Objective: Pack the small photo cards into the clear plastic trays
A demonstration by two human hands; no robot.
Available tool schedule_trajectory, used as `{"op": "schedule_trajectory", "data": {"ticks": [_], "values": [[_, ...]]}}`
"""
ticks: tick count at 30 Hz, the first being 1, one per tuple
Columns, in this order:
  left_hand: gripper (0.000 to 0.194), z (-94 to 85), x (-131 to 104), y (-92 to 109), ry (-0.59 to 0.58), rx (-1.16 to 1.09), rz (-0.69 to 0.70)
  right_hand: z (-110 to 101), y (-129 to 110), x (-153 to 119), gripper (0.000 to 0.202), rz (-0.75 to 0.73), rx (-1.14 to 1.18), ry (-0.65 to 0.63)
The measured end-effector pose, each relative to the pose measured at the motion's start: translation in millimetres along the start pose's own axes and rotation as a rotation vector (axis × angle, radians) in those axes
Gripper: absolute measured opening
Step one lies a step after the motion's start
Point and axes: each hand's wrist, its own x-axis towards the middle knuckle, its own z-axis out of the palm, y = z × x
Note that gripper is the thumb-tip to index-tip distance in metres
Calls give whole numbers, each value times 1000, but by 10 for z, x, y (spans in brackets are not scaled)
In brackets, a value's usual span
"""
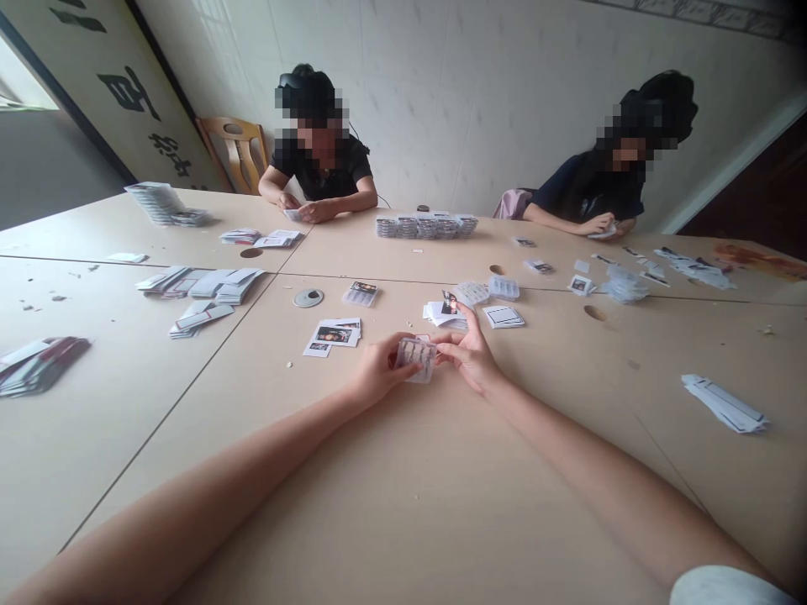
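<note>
Held above the table in front of me is a small clear plastic case [416, 360] with several pale compartments or ridges. My left hand [382, 370] is closed around its left side, the thumb across the front. At the case's right edge, my right hand [472, 353] pinches with thumb and fingertips while one finger points up. A reddish edge, perhaps of a card, shows behind the case top. Left of the hands lie printed picture cards [334, 334]. Beyond my right hand are white cards [441, 315], and beside them a stack of black-framed cards [504, 317].
Two people sit across the table [391, 504], each handling small items. Stacked filled cases [425, 225] stand between them. Card piles [202, 284] lie left, a clear case [361, 292] ahead, loose clear cases [624, 284] right, and paper strips [725, 403] nearer right. Round holes [594, 313] pierce the tabletop.
</note>
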Motion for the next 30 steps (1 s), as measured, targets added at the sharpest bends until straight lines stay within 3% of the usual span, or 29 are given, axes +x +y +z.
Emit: {"op": "schedule_trajectory", "data": {"ticks": [14,24,30], "values": [[46,14,6,-67,13,11,7,-12,23,27,82,10,-2,-43],[49,-4,16,-18,33,-78,-11,15,51,21,77,-1,-40,11],[41,-23,-2,23,-50,41,-47,58,-24,-18,63,-8,-28,-57]]}}
